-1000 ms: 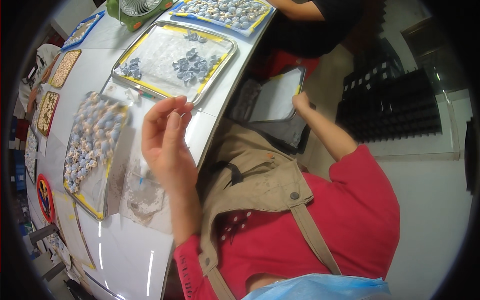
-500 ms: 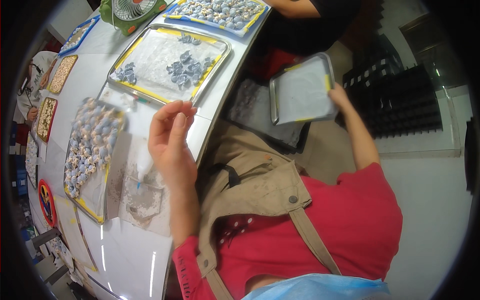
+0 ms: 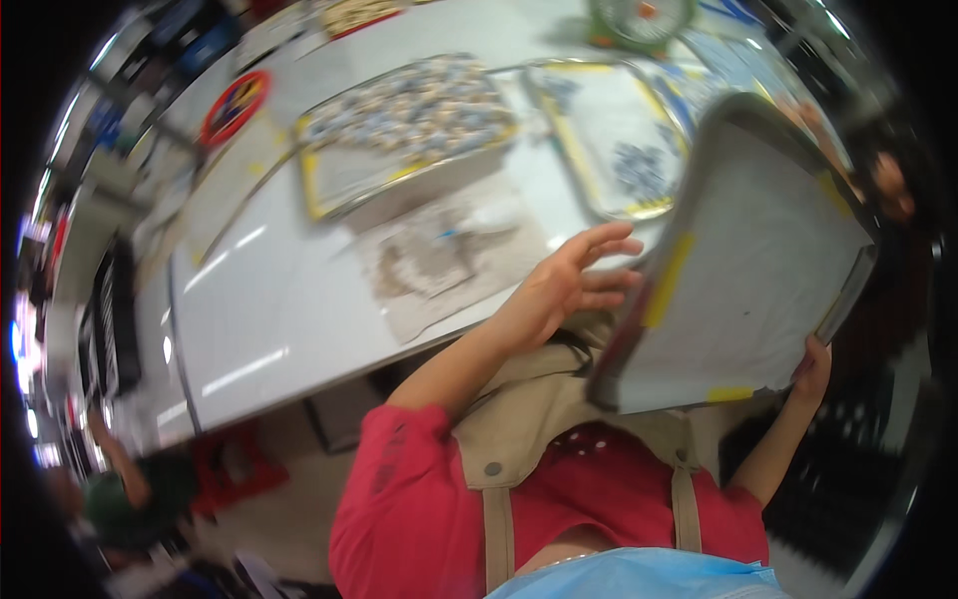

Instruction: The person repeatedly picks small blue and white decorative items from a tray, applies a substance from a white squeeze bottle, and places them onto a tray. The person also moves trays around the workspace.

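A shallow metal tray (image 3: pixel 748 299), lined with a white sheet held by yellow tape, is tilted up at the right, beyond the table's near edge. My right hand (image 3: pixel 815 367) is closed on its lower right edge. My left hand (image 3: pixel 574 285) is open, fingers apart, with its fingertips close to the tray's left rim. Whether they touch that rim cannot be told, as the picture is blurred. Under my left hand and beyond it lies a stained, pale sheet (image 3: pixel 404 321) on the table, with a white squeeze bottle (image 3: pixel 491 215) with a blue tip on it.
A tray (image 3: pixel 344 168) full of blue and cream pieces stands beyond the stained sheet. Another taped tray (image 3: pixel 599 130) holds blue clusters. A red-rimmed round tray (image 3: pixel 261 88) and a green fan (image 3: pixel 644 22) are farther off. People are at the lower left and far right.
My view has swung toward the left. The tray in my right hand has come up closer, tilted. My left hand has opened its fingers and is now beside the tray's rim.
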Tool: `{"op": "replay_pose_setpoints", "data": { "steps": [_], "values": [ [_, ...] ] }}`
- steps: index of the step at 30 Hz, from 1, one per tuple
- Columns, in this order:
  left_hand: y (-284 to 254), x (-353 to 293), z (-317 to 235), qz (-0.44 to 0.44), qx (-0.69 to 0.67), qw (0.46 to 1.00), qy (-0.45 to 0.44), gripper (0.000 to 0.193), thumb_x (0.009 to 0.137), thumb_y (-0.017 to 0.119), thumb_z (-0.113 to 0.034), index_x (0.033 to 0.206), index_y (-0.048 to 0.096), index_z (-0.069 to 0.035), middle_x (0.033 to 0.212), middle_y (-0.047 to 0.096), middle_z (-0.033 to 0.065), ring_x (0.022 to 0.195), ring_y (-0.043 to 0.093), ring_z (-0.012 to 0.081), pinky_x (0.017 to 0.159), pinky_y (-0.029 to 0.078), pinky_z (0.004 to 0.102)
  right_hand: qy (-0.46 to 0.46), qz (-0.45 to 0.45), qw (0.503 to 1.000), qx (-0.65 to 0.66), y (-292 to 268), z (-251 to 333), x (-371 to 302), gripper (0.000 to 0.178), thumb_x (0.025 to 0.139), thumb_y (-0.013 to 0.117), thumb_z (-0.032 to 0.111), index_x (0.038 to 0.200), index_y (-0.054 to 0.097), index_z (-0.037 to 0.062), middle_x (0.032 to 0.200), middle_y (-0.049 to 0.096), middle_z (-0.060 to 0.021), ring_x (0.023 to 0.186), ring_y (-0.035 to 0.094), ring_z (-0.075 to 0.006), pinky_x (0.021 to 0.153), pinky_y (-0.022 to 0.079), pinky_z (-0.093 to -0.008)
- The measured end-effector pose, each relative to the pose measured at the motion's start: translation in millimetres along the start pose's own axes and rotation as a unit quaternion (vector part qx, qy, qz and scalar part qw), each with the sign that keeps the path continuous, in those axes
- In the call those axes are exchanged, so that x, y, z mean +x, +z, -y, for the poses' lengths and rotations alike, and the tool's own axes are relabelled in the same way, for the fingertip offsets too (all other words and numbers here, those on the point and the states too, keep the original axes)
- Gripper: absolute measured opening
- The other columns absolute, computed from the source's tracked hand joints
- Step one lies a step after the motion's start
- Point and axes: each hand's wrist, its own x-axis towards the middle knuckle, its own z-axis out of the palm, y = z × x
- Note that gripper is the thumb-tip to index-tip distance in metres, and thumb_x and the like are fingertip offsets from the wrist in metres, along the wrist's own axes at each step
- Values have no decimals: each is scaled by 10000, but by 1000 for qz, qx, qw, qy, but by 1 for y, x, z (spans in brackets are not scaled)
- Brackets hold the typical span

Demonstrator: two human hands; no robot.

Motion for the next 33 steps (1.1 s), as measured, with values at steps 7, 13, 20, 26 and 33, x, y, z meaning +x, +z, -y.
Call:
{"op": "replay_pose_setpoints", "data": {
  "steps": [7, 13, 20, 26, 33],
  "values": [
    [13, -138, -20, -422, 160, 888, 91, 418, 808, 574, -344, 1068, 548, -18, 1043, 550, 100, 942, 551, 214, 744, 475, 331, 143, 285, 930, -184, 223, -5, 125, 404, 716, 642, 111, 1089, 533, 2, 866, 612, -51, 803, 586, -123, 732, 468, -239],
    [28, -239, 23, -648, 84, 680, 332, 299, 791, 489, -190, 994, 553, 19, 948, 585, 107, 879, 578, 222, 793, 476, 342, 150, 579, 801, 31, 377, -39, 92, 433, 859, 568, 227, 1244, 472, 57, 1174, 532, -73, 1050, 515, -157, 891, 415, -332],
    [3, -252, 20, -688, -20, 566, 454, 233, 785, 518, -118, 997, 531, -23, 916, 566, 76, 878, 561, 209, 799, 470, 361, 207, 559, 803, 5, 359, -69, 85, 293, 864, 563, 196, 1126, 543, 66, 1092, 566, -44, 992, 533, -141, 877, 406, -294],
    [-30, -237, 11, -686, -13, 555, 470, 242, 854, 544, -219, 1014, 532, -38, 940, 569, 61, 870, 562, 193, 781, 484, 368, 220, 442, 869, 25, 280, -84, 117, 268, 874, 549, 167, 1114, 542, 49, 1004, 600, -49, 912, 557, -123, 804, 434, -260],
    [-41, -231, -7, -749, 119, 602, 250, 385, 846, 575, -387, 955, 571, -17, 828, 598, 62, 664, 590, 169, 537, 487, 302, 219, 333, 917, 28, 215, -99, 120, 220, 879, 540, 148, 1076, 558, 51, 948, 615, -32, 872, 562, -105, 783, 439, -243]
  ]
}}
